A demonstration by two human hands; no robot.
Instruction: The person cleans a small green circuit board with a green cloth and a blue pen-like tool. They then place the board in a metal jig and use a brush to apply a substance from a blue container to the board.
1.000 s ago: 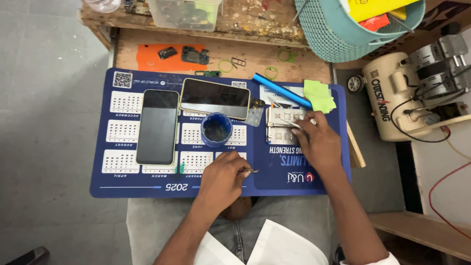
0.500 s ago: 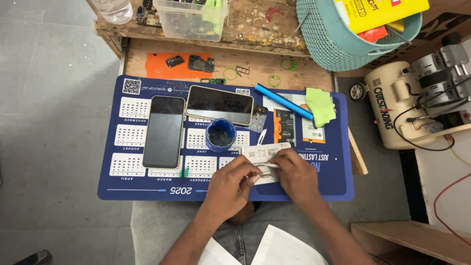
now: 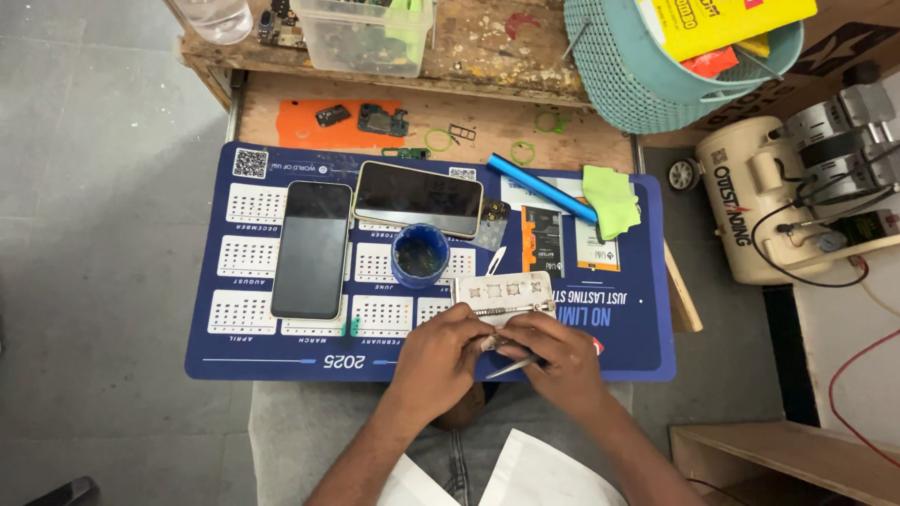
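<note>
Your left hand [image 3: 441, 351] and right hand [image 3: 553, 356] pinch a small part between them just below the pale metal plate [image 3: 504, 289], the right one also holding slim tweezers [image 3: 514, 365] angled left-down, with the blue cup [image 3: 419, 255] up-left of the plate

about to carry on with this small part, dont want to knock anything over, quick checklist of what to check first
1. Both hands on the work: left hand and right hand meet at the white tray - ok.
2. Thin metal tool gripped in the right fingers - ok.
3. Blue cup upright, apart from hands - ok.
4. Two phones flat on the mat - ok.
5. Small part between fingertips - cannot tell.
</note>
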